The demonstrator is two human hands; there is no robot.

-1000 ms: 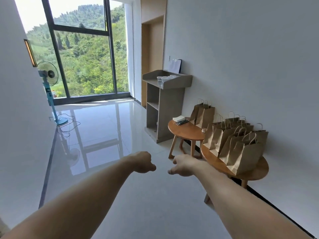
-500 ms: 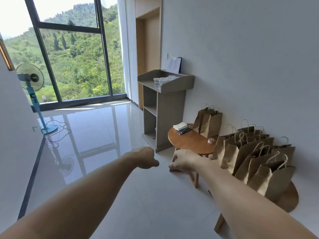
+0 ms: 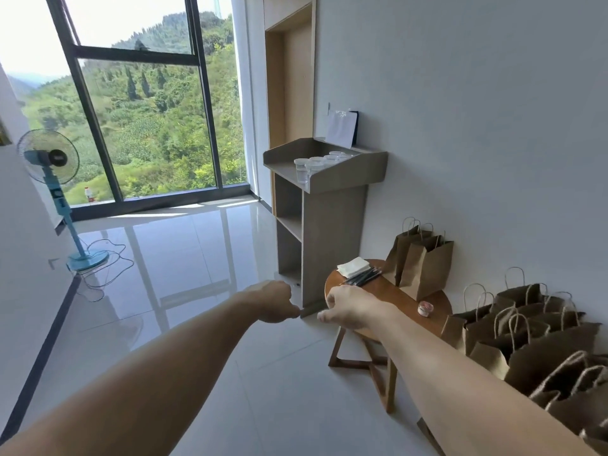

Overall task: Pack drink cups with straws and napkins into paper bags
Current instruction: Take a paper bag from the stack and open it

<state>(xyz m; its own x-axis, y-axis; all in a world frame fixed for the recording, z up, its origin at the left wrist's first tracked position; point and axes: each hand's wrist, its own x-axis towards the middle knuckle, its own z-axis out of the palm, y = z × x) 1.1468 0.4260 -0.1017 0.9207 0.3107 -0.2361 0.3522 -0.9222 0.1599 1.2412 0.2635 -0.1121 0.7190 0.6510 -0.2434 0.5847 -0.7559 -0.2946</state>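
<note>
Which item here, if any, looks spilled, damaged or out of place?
Nothing stands out. The cups stand upright on the stand, napkins and straws lie together on the table, and the bags stand upright.

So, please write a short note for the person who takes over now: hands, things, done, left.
Left hand and right hand: both loosely closed, empty, held out in the air.
Cups stand on the grey stand.
Napkins and straws lie on the round table, with two upright bags.
More bags crowd the right; what is inside cannot be seen.
Done: nothing visible.
Left: all the packing.
</note>
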